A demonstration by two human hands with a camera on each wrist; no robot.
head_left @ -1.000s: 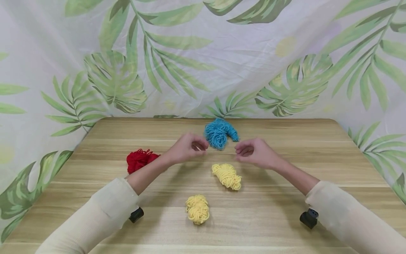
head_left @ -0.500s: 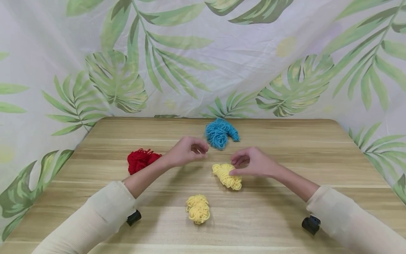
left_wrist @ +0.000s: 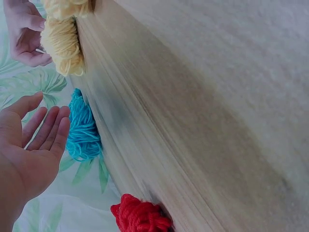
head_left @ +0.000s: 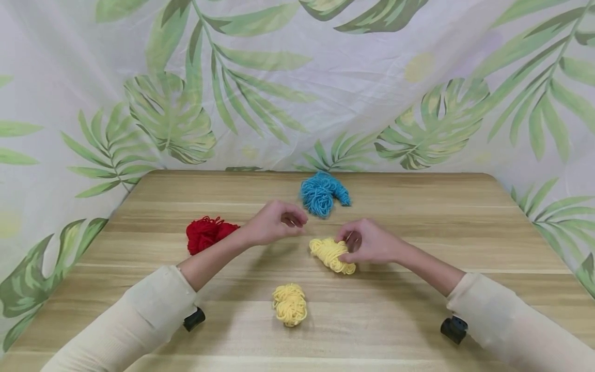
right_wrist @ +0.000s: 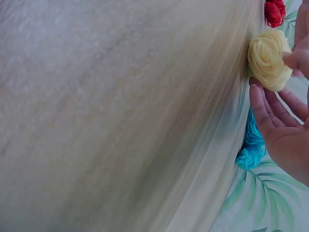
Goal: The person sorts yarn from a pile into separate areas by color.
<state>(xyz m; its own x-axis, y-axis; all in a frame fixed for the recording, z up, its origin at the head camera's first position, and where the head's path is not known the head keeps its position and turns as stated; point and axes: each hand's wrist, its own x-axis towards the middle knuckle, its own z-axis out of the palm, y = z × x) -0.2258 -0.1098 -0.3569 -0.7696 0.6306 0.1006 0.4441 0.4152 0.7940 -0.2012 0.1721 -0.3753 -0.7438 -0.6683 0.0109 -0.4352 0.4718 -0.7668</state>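
Observation:
In the head view my right hand (head_left: pixel 372 242) pinches a skein of yellow yarn (head_left: pixel 327 254) at its right end. The right wrist view shows the thumb on the front of this yellow skein (right_wrist: pixel 268 60) and the fingers curved along its far side. My left hand (head_left: pixel 275 223) hovers over the table with loosely bent fingers and nothing in it; in the left wrist view the left palm (left_wrist: pixel 34 154) shows. A skein of blue yarn (head_left: pixel 321 194) lies just beyond the hands. Red yarn (head_left: pixel 206 235) lies by the left forearm, which partly covers it.
A second yellow skein (head_left: pixel 290 305) lies nearer the front of the wooden table (head_left: pixel 418 201). A leaf-patterned cloth (head_left: pixel 260 77) hangs behind the table's far edge. Black wrist cameras (head_left: pixel 454 329) jut out under both sleeves.
My right hand has come down and toward the front from beside the blue yarn, and now grips the yellow skein, which has shifted slightly. The left hand has barely moved.

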